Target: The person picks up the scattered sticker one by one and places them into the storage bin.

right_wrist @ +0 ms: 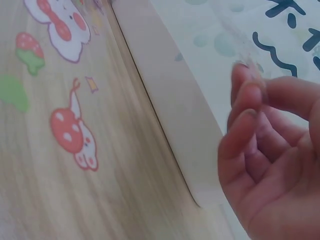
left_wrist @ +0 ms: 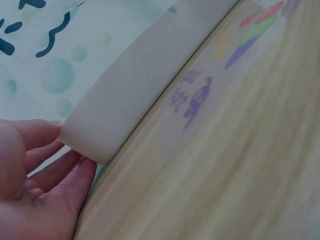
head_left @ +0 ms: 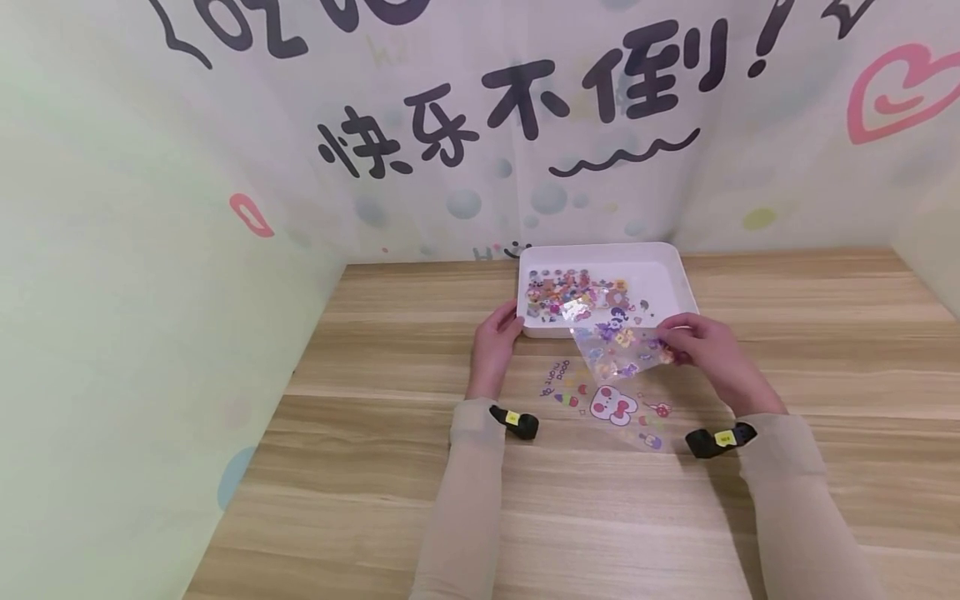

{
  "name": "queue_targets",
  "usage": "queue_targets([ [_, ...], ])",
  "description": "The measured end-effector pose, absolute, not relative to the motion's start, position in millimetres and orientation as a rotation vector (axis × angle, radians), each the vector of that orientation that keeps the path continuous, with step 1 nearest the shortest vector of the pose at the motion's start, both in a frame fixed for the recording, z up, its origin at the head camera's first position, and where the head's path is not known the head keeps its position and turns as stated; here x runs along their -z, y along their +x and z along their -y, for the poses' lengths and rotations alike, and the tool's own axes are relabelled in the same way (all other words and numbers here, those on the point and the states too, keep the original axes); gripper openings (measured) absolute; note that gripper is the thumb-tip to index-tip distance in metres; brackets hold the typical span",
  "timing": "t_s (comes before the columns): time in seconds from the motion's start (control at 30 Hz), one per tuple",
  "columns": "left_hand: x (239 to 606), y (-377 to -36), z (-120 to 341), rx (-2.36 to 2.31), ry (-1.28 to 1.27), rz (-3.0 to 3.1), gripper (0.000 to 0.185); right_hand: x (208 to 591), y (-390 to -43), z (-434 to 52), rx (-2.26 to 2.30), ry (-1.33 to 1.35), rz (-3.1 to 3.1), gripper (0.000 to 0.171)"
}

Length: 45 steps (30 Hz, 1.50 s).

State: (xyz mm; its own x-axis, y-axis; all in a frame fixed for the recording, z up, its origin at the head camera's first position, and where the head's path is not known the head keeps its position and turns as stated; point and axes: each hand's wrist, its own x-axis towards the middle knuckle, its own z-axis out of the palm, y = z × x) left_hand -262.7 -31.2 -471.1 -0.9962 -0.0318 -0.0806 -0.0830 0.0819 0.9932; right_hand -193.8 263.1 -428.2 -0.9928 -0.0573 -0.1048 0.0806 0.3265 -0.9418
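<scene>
A white tray point(head_left: 663, 271) holding several colourful stickers stands at the back of the wooden table. My left hand point(head_left: 501, 329) holds its near-left corner point(left_wrist: 115, 115), thumb on one wall and fingers point(left_wrist: 60, 172) beside the other. My right hand point(head_left: 671, 343) pinches the edge of a clear sticker sheet point(head_left: 618, 346) and holds it tilted over the tray's front rim. In the right wrist view the fingertips point(right_wrist: 247, 100) are pressed together near the tray wall point(right_wrist: 170, 105). A second clear sheet point(head_left: 607, 402) with a bunny print lies flat on the table between my hands.
Printed backdrop walls point(head_left: 150, 250) close in the table on the left, back and right. The flat sheet's purple print point(left_wrist: 192, 100) and its bunny and strawberry prints point(right_wrist: 60, 30) lie close to the tray's front wall. Bare wood point(head_left: 600, 517) stretches toward me.
</scene>
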Motion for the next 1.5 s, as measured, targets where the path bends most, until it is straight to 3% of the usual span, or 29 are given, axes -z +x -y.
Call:
queue_targets([
  [0.73, 472.5, -263.3, 30.3, -2.128, -0.098, -2.266, 0.037, 431.7, -196.0, -266.1, 1.923, 0.188, -2.401, 0.052],
  [1.5, 470.1, -261.8, 31.2, -2.129, -0.124, -2.24, 0.038, 430.3, -197.6, -259.5, 1.982, 0.229, -2.363, 0.048],
])
